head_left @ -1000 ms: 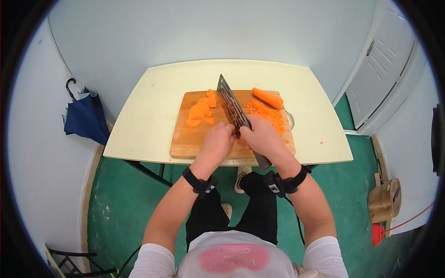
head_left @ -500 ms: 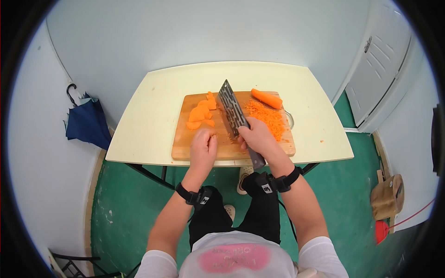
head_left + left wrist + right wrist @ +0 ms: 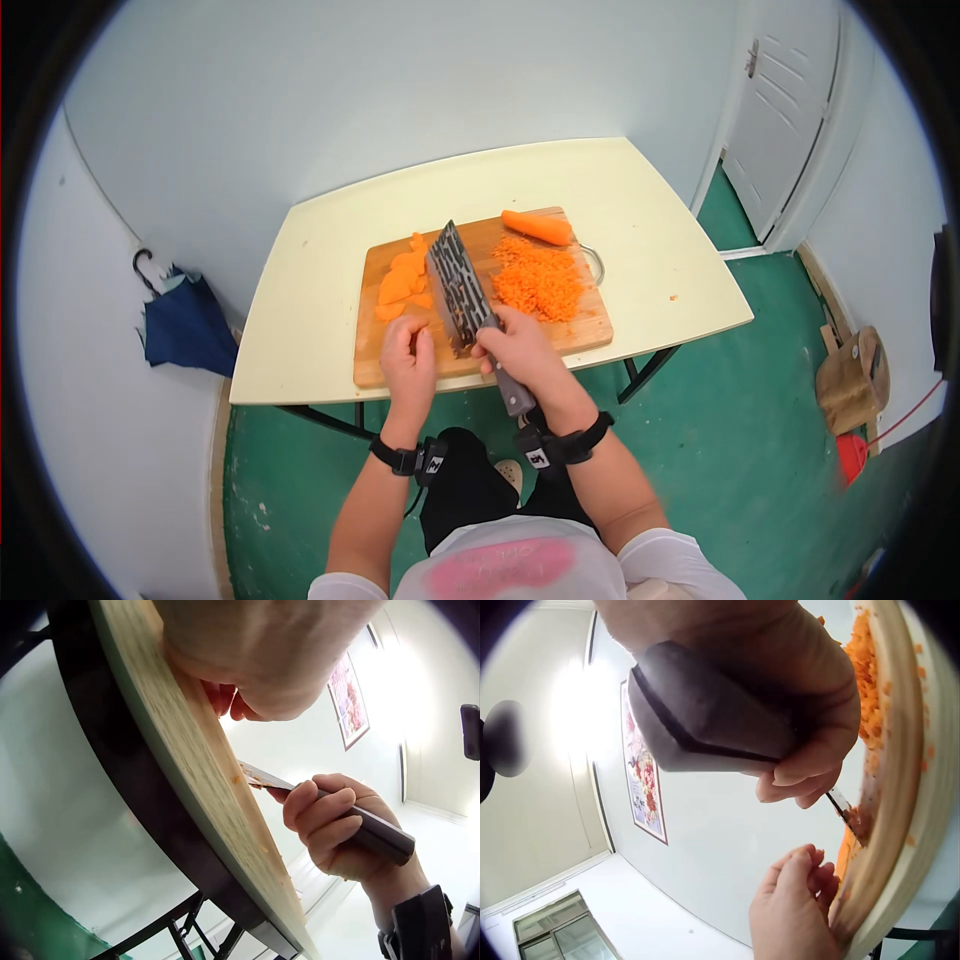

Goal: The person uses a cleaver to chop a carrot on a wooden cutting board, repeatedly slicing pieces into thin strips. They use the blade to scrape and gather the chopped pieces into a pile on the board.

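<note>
Fingers of the right hand (image 3: 525, 352) grasp the grey-handled, dark-mottled metal cleaver (image 3: 459, 285) between orange carrot slices (image 3: 401, 283) and finely chopped orange carrot (image 3: 540, 281) on the brown wooden board (image 3: 372, 362), while the left hand's (image 3: 408, 362) curled, apparently empty fingers should be tucked clear for controlled chopping.

pale walls (image 3: 420, 90), green floor (image 3: 700, 420), white door (image 3: 785, 110), window (image 3: 562, 930)

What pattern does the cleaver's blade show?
The cleaver's blade shows pale, irregular streaks on dark grey, best seen in the head view.
</note>
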